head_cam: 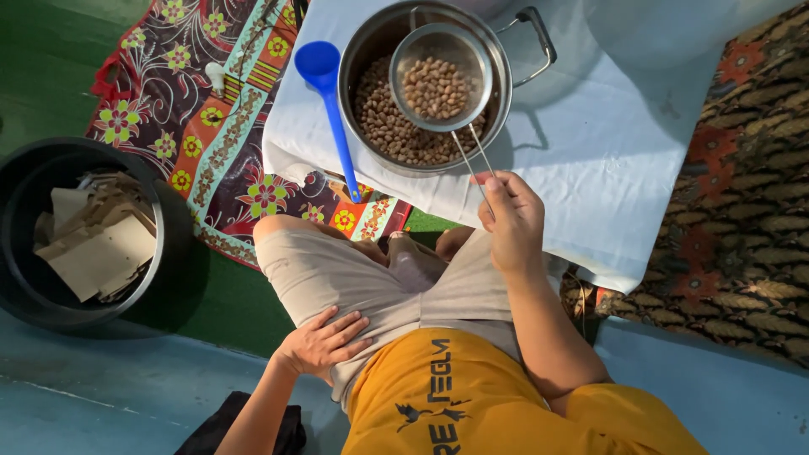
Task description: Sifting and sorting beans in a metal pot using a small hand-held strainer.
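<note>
White cloth [624, 143], spread over the patterned mats [211, 109], gives the work a clean base. On it stands the steel pot [362, 50], partly filled with pale brown, oval peanuts [388, 131] in their skins, dry and matt. To one side sits a black bucket [17, 253] holding torn cardboard pieces [97, 244], kept apart from the food. A blue plastic ladle [324, 80] lies on the cloth just beside the pot, its handle pointing toward my knees.

Over the pot's mouth I hold a round wire strainer [438, 80], level, so that anything dropping through would land in the pot. A shallow heap of the same nuts rests in its mesh. My right hand [514, 223] pinches the strainer's thin twin-wire handle between thumb and curled fingers, closed firmly on it near the cloth's edge. My left hand [320, 341] holds nothing: it lies flat, fingers spread, on my thigh over the beige shorts [337, 274], seemingly as a brace.
</note>
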